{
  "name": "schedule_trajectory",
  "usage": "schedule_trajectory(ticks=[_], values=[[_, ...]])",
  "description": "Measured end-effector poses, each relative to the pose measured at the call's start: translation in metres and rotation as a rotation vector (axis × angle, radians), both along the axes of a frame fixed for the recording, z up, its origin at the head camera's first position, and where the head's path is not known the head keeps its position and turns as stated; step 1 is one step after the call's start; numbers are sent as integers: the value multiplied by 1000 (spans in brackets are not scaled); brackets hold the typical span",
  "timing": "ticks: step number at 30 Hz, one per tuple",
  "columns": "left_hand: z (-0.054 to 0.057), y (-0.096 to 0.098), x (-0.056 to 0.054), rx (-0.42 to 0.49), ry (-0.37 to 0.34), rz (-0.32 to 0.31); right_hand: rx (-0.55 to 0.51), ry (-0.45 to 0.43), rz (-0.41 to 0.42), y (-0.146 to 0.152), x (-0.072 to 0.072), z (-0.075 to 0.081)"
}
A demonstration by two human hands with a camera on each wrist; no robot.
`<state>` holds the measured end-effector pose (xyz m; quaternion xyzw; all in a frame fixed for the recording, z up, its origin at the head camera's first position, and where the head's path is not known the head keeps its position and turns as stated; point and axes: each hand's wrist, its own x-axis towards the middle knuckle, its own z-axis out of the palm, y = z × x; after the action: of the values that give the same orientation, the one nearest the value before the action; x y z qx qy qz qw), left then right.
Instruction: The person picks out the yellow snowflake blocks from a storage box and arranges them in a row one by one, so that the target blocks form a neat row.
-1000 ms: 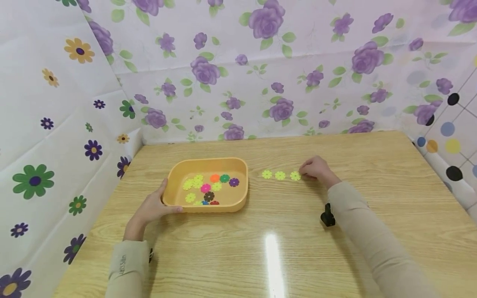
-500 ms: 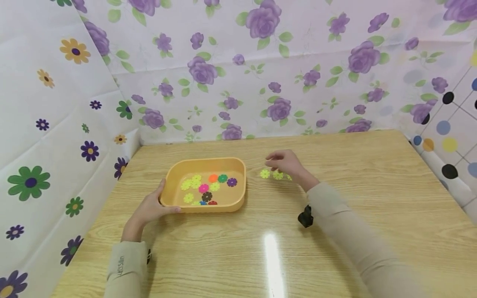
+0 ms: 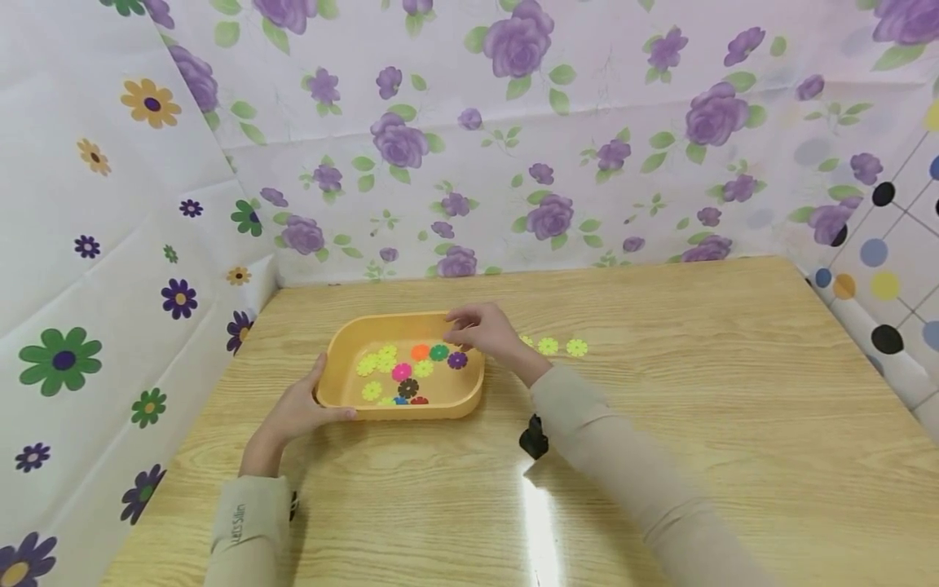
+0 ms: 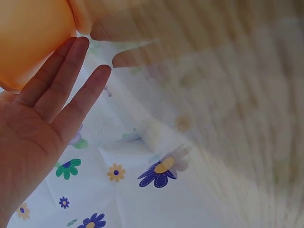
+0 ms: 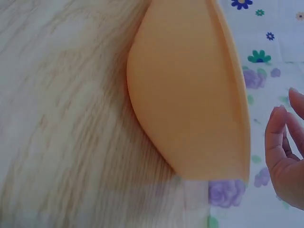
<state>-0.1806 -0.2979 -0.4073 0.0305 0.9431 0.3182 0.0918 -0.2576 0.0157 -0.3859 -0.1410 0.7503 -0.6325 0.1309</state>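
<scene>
My left hand (image 3: 293,412) holds the left end of an orange-yellow plastic basin (image 3: 469,403), its thumb lying along the front wall. Extended fingers (image 4: 71,90) lie against the basin's outer wall in the left wrist view. Over the basin's right rim hovers my right hand (image 3: 487,334), fingers loosely bent and nothing visible between them. Inside lie flower-shaped plastic discs: several yellow ones, an orange (image 3: 421,352), a green (image 3: 438,352), a purple (image 3: 457,360), a pink (image 3: 401,372) and a brown disc (image 3: 407,388), with blue and red ones partly hidden by the front wall.
Right of the basin, three yellow discs form a row on the wooden table (image 3: 660,408); the right hand partly covers the leftmost, and the rightmost yellow disc (image 3: 577,348) shows fully. A flowered cloth (image 3: 411,204) hangs behind the table. A black wrist device (image 3: 534,438) sits under the right forearm.
My right hand has left the rightmost yellow disc in the row and moved left, over the row, to the basin's right rim. The left hand keeps its hold on the basin.
</scene>
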Motion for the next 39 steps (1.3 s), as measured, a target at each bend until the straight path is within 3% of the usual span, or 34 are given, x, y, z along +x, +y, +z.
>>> schedule_trajectory(ticks=[8, 17, 22, 34, 39], values=[[0, 0, 0, 4, -10, 7, 105, 74, 18, -30, -3, -10], [-2, -2, -1, -2, 0, 0, 310, 56, 7, -53, -5, -25], [-2, -2, -1, -8, 7, -3, 353, 6, -26, -56, -6, -31], [-2, -1, 0, 1, 5, 1, 494, -86, -46, -59, -3, -33], [-3, 0, 0, 3, 7, 0, 602, -50, -18, -60, -4, -32]])
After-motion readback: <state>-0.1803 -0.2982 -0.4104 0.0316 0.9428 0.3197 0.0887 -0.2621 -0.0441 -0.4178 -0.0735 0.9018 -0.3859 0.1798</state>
